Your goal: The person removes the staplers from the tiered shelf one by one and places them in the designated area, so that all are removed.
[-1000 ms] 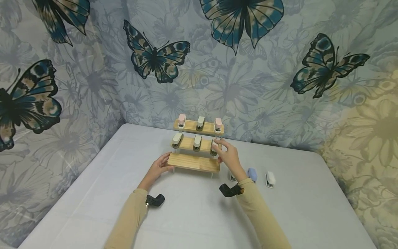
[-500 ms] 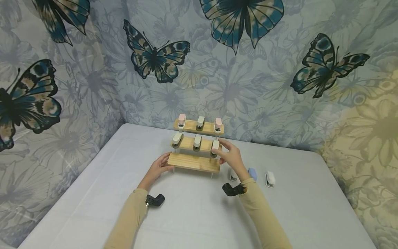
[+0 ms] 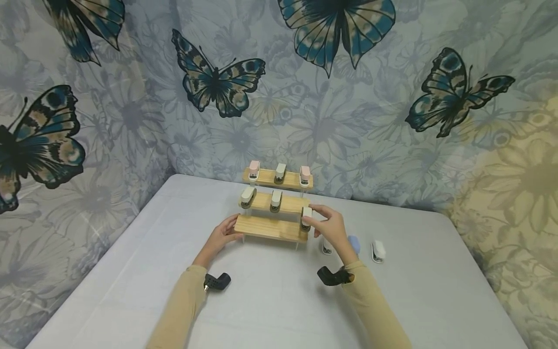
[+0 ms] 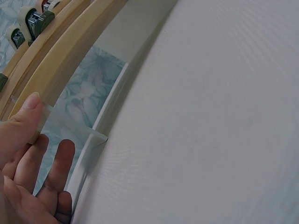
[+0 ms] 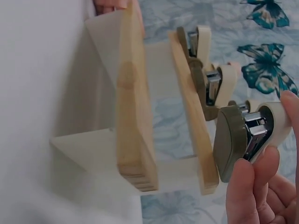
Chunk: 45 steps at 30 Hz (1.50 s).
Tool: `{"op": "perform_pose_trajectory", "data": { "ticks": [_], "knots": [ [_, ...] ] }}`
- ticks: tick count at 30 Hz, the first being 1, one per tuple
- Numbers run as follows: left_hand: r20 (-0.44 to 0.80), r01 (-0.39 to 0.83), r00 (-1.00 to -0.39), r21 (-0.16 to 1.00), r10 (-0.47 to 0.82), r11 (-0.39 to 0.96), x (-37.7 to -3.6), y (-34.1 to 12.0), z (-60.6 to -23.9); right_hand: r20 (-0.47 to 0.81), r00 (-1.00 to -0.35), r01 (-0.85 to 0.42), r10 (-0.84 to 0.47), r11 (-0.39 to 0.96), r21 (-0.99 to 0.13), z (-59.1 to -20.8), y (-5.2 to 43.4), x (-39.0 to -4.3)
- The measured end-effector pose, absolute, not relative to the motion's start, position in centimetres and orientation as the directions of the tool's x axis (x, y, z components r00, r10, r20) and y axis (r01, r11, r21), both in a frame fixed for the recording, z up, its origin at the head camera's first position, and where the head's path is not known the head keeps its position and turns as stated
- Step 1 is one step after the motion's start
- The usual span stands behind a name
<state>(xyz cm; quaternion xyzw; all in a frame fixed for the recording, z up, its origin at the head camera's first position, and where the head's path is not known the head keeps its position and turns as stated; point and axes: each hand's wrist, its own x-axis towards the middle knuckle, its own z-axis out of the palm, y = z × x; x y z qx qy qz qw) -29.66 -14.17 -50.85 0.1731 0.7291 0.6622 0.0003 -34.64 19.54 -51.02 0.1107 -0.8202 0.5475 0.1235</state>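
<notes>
Right hand (image 3: 332,228) pinches small stapler (image 3: 306,217) just off wooden rack (image 3: 270,228) at lowest step's right end; left hand (image 3: 221,235), fingers relaxed, steadies rack's left end. Best lowered level, w/ rack kept braced.

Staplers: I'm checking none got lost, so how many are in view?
9. Three on the top shelf, two on the middle shelf, one stapler in the right hand, three on the table to its right; others may be hidden.
</notes>
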Motion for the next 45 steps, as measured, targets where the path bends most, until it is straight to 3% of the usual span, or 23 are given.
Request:
{"op": "perform_pose_trajectory", "data": {
  "ticks": [10,15,20,24,33,45],
  "knots": [
    [0.216,0.241,-0.946,0.968,0.241,0.075,-29.8,-14.4,-50.9,0.227,-0.973,-0.230,-0.049,0.339,-0.912,-52.0,21.8,-28.4],
    [0.215,0.244,-0.943,0.966,0.253,0.090,-29.7,-14.4,-51.0,0.170,-0.983,-0.186,-0.073,0.387,-0.903,-50.5,23.2,-23.8],
    [0.294,0.314,-0.920,0.949,0.261,0.040,-29.6,-14.5,-51.1,0.084,-0.991,-0.118,-0.102,0.392,-0.912,-47.8,22.9,-20.4],
    [0.315,0.328,-0.910,0.945,0.269,0.001,-29.6,-14.4,-50.9,0.044,-0.995,-0.076,-0.089,0.393,-0.916,-47.3,22.6,-19.4],
    [0.213,0.231,-0.939,0.972,0.271,0.036,-29.8,-14.2,-50.8,0.038,-0.997,-0.060,-0.062,0.397,-0.916,-48.5,22.9,-18.6],
    [0.199,0.216,-0.951,0.975,0.237,0.050,-29.9,-14.1,-51.1,0.047,-0.996,-0.075,-0.081,0.377,-0.923,-46.9,22.3,-17.1]
  ]
}}
